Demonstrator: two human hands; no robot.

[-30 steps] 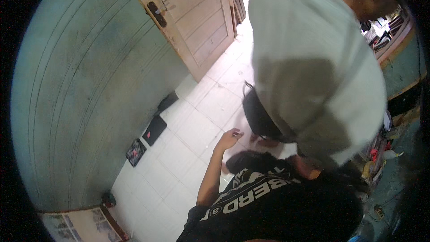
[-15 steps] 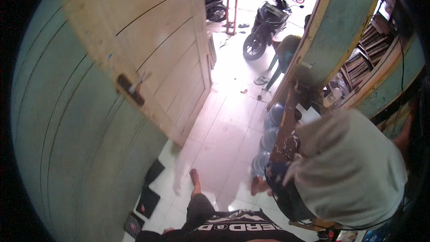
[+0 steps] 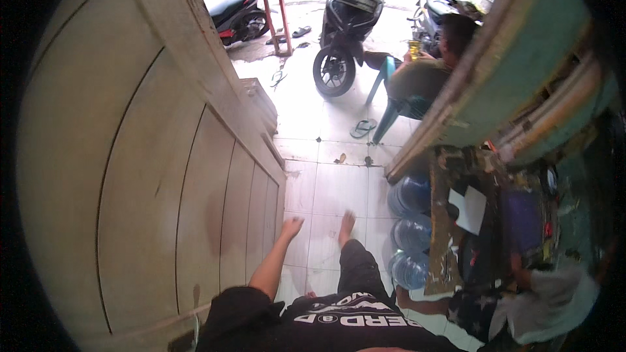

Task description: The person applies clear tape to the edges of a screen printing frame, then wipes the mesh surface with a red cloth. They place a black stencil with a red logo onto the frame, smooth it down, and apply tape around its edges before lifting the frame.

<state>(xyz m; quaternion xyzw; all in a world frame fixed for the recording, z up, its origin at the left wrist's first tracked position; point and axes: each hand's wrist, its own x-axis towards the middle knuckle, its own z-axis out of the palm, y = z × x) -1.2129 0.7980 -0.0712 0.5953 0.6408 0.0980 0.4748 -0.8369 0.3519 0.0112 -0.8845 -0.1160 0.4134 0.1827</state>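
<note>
My left hand (image 3: 291, 227) swings forward over the tiled floor (image 3: 339, 186), near the white door (image 3: 147, 176) on the left. It is small and smeared in the head view, and whether its fingers are curled or stretched cannot be made out. Nothing large shows in it. My right hand is out of the picture. One of my bare feet (image 3: 347, 221) steps ahead, below dark shorts.
Large clear water bottles (image 3: 411, 231) line the right side beside a worn table (image 3: 443, 221) with papers. Another person (image 3: 554, 293) sits there. Through the doorway are a black motorcycle (image 3: 349, 19), a slipper (image 3: 363, 128) and a person on a green chair (image 3: 385, 107).
I have moved forward toward the doorway; the motorcycle looks nearer and the seated person has slid to the lower right. My left forearm and hand have come into sight.
</note>
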